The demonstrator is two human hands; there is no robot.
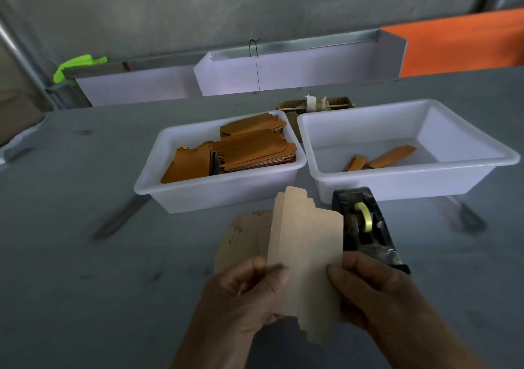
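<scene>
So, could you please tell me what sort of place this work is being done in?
Probably a small box-assembly or packing bench: the left hand and right hand hold a flat die-cut cardboard blank, a white tub holds stacked blanks, and a tape dispenser stands on the grey table.

No legible text, label or number on cardboard blank [307, 255], tape dispenser [374, 228] or white tubs [215, 195].

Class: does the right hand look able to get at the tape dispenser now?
Likely yes: the dispenser stands just beyond the right hand with nothing between, but that hand grips the card and must let go.
</scene>
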